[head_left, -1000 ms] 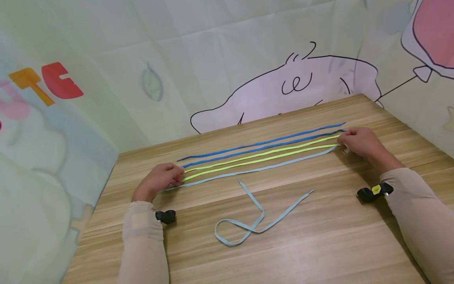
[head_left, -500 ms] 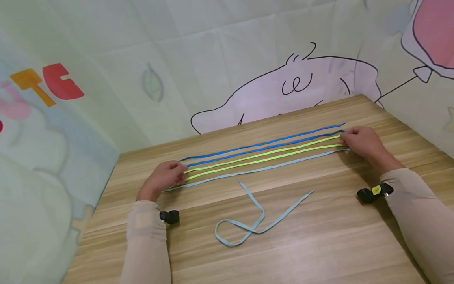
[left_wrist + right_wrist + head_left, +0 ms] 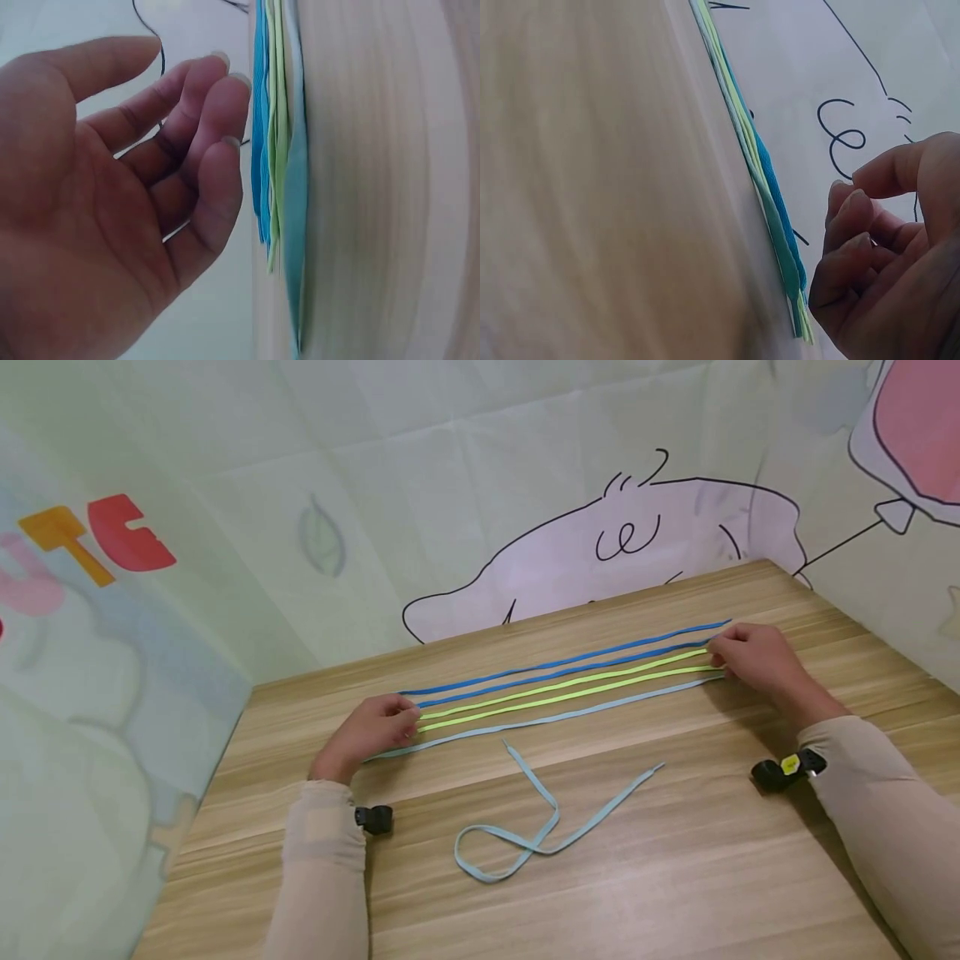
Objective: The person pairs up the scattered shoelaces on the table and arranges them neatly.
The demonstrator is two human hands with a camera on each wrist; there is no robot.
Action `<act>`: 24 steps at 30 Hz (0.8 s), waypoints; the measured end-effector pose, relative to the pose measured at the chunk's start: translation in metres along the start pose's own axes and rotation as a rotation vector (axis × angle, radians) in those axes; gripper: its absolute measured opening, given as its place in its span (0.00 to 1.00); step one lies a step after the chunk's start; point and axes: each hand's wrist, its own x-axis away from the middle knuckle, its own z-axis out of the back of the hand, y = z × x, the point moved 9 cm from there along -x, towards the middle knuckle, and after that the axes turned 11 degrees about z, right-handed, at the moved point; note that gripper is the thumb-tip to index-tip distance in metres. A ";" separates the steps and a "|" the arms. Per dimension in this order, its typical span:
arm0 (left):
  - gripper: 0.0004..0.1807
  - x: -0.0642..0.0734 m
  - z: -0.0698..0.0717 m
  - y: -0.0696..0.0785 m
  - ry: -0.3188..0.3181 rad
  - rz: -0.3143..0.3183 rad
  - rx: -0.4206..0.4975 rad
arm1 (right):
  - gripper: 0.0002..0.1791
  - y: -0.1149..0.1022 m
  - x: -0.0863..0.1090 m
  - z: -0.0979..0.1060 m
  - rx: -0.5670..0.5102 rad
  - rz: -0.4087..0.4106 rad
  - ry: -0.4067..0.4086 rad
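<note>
Two blue shoelaces (image 3: 617, 649), two yellow-green shoelaces (image 3: 562, 697) and a light blue shoelace (image 3: 555, 718) lie nearly straight and side by side across the table. At their left ends my left hand (image 3: 375, 729) hovers with fingers loosely bent, thumb apart and nothing between them in the left wrist view. Over the right ends is my right hand (image 3: 753, 658). Its fingers (image 3: 847, 274) are loosely curled beside the lace ends, with no lace seen in them. Another light blue shoelace (image 3: 600, 814) lies looped in front of the row.
The wooden table (image 3: 675, 885) meets a printed cloth backdrop (image 3: 450, 510) at its back and left edges. Black cameras sit on both wrists, the left camera (image 3: 375, 819) and the right camera (image 3: 780, 772) close above the wood.
My left hand has slid rightward along the row, uncovering more of the light blue lace's left end. My right hand has shifted slightly left. The looped lace has stayed put.
</note>
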 end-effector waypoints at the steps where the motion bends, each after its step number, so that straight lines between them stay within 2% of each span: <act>1: 0.17 0.000 -0.004 0.003 -0.017 -0.019 -0.009 | 0.18 -0.002 0.000 -0.002 -0.010 0.002 -0.006; 7: 0.10 0.001 -0.028 0.022 -0.112 -0.131 -0.037 | 0.19 -0.012 0.000 -0.014 -0.049 0.014 -0.057; 11: 0.09 0.003 -0.044 0.032 -0.149 -0.149 -0.055 | 0.19 -0.019 0.001 -0.021 -0.067 0.030 -0.090; 21: 0.09 0.009 -0.091 0.063 -0.229 -0.200 -0.205 | 0.19 -0.032 0.004 -0.032 -0.119 0.059 -0.136; 24: 0.10 0.013 -0.101 0.071 -0.250 -0.239 -0.268 | 0.19 -0.035 0.006 -0.034 -0.131 0.065 -0.139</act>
